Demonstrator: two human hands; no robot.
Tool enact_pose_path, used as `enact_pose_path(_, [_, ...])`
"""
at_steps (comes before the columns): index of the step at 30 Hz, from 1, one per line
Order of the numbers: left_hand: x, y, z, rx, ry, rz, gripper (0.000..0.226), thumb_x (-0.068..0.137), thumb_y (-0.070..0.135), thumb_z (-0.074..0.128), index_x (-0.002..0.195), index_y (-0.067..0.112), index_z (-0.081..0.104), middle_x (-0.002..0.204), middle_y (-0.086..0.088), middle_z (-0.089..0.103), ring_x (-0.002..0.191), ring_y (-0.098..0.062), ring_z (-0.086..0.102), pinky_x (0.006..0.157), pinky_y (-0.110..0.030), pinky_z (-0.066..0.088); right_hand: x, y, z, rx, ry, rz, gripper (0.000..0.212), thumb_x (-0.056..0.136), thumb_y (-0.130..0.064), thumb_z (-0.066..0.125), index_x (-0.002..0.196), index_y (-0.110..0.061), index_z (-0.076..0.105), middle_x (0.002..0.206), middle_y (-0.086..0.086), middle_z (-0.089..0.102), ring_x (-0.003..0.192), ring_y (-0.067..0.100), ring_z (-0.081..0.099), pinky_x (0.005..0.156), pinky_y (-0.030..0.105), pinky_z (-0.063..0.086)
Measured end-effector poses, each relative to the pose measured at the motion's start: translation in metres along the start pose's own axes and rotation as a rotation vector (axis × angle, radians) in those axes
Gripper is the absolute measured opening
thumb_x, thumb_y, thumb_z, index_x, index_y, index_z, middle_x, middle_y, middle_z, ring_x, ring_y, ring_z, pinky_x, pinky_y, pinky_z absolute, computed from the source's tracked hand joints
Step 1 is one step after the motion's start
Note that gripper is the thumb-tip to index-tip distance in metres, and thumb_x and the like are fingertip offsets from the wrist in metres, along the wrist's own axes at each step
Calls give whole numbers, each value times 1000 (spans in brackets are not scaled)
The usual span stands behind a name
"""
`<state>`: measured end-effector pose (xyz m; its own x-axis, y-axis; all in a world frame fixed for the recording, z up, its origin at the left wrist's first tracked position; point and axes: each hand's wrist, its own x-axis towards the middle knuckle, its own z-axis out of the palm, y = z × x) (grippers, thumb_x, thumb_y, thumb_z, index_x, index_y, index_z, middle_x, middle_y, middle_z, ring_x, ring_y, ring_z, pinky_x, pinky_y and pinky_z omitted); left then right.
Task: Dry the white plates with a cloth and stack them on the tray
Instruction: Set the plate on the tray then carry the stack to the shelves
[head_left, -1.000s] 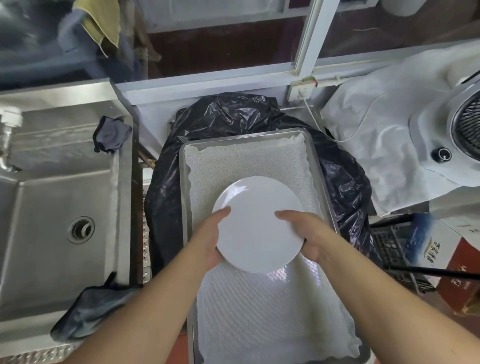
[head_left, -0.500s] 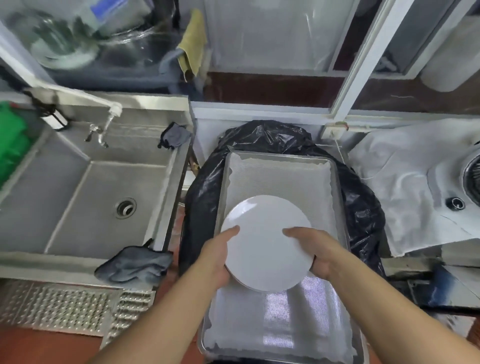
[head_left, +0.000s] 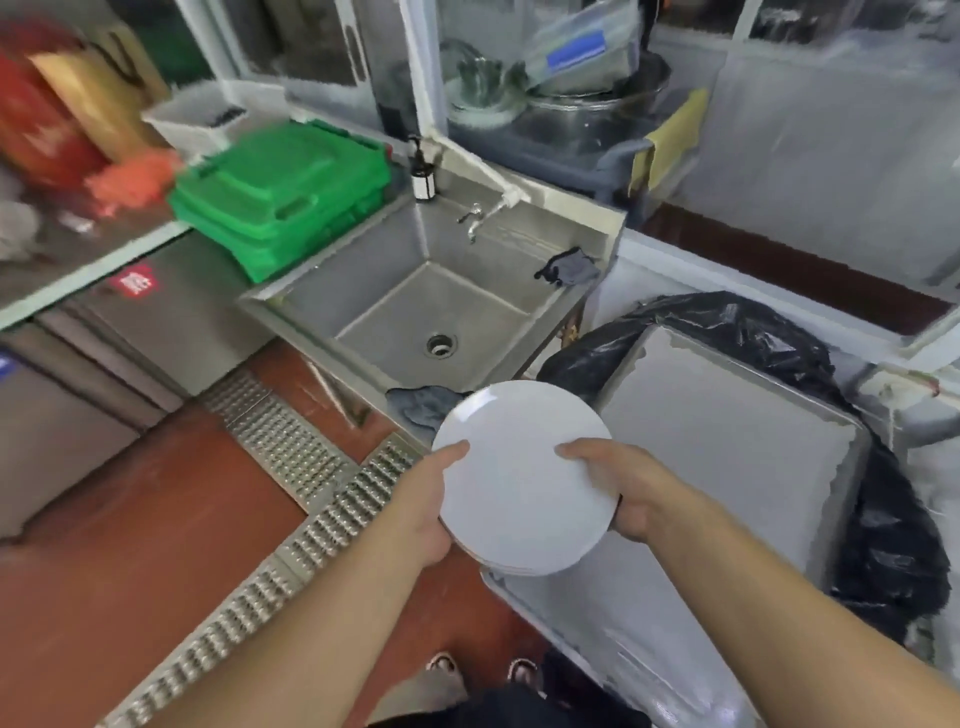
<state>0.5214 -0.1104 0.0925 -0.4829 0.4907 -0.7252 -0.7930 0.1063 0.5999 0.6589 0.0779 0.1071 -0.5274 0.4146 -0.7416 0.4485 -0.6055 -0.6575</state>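
Both hands are on the stack of white plates (head_left: 522, 478) here, the left hand (head_left: 423, 512) clasping the near-left rim with its thumb laid over the top face, the right hand (head_left: 618, 491) gripping the right rim the same way, thumb on top and fingers curled beneath. Several rim edges show at the bottom of the stack, so this looks like more than one plate. The stack hangs in the air, tilted toward the camera, over the near-left corner of the tray (head_left: 852, 441) and the red floor (head_left: 130, 519), with the sink (head_left: 395, 312) just beyond. A grey cloth (head_left: 415, 405) lies on the sink's front edge, partly behind the plates, and neither hand is on it. The danger is plain: if the plates are wet they may be slick, and with this tilt the top one could slide off toward the floor. A loosened thumb would do it. Clipping the tray's metal rim is another risk.
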Motion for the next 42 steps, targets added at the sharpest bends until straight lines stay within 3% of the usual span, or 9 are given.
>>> enact_pose_path(9, [-94, 5, -180, -306, 278, 179, 35, 98, 27, 67, 129, 12, 69, 120, -18, 77, 113, -43, 71, 104, -63, 51, -25, 28, 205, -361, -269, 1, 33, 87, -12, 82, 117, -4, 74, 105, 22, 79, 99, 43, 75, 90, 60, 60])
enact_pose_path(14, [-156, -2, -298, -456, 362, 274, 37, 98, 26, 63, 133, 14, 66, 120, -16, 77, 107, -42, 74, 90, -54, 58, -50, 78, 332, -543, -435, 40, 13, 92, -15, 77, 104, -10, 72, 76, 9, 80, 58, 25, 76, 44, 31, 56])
enact_pose_path(23, [-265, -24, -465, -644, 674, 327, 35, 92, 28, 71, 123, 11, 70, 112, -18, 79, 104, -44, 74, 92, -66, 57, -91, 186, 526, -791, -665, 129, 28, 89, -20, 79, 114, -8, 74, 98, 17, 81, 76, 35, 79, 53, 43, 61])
enact_pose_path(27, [-297, -37, -515, -835, 731, 381, 28, 92, 23, 69, 117, 8, 71, 106, -19, 80, 89, -40, 78, 71, -52, 64, -103, 226, 599, -920, -759, 128, 33, 90, -18, 78, 119, -3, 72, 103, 19, 80, 84, 37, 80, 57, 40, 62])
enact_pose_path(30, [-314, -42, -550, -918, 830, 393, 23, 91, 21, 70, 111, 9, 72, 98, -17, 81, 80, -38, 78, 74, -51, 65, -115, 253, 655, -1013, -840, 148, 27, 94, -17, 75, 117, -4, 73, 104, 19, 80, 88, 38, 79, 65, 42, 63])
enact_pose_path(33, [-326, -44, -589, -998, 924, 387, 28, 91, 22, 70, 116, 10, 72, 104, -17, 80, 93, -41, 77, 93, -62, 58, -123, 277, 714, -1112, -913, 143, 24, 95, -16, 75, 116, -4, 73, 103, 19, 80, 95, 39, 77, 80, 50, 61])
enact_pose_path(35, [-332, -41, -617, -1065, 993, 394, 36, 90, 22, 72, 124, 10, 69, 113, -19, 78, 104, -44, 74, 97, -65, 55, -126, 292, 753, -1156, -976, 160, 19, 96, -14, 73, 112, -3, 74, 98, 18, 81, 85, 36, 78, 71, 44, 62])
enact_pose_path(38, [-341, -28, -655, -1176, 1088, 416, 42, 90, 21, 72, 129, 5, 66, 115, -22, 77, 99, -43, 74, 84, -54, 61, -131, 314, 814, -1226, -1056, 190, 20, 97, -12, 71, 112, 0, 73, 97, 20, 80, 74, 33, 79, 57, 37, 61])
enact_pose_path(42, [-360, -15, -692, -1311, 1150, 493, 43, 94, 23, 67, 132, 3, 65, 115, -23, 77, 93, -40, 75, 71, -44, 61, -146, 341, 889, -1343, -1166, 192, 28, 96, -13, 73, 118, 3, 73, 108, 23, 78, 95, 39, 76, 79, 47, 61])
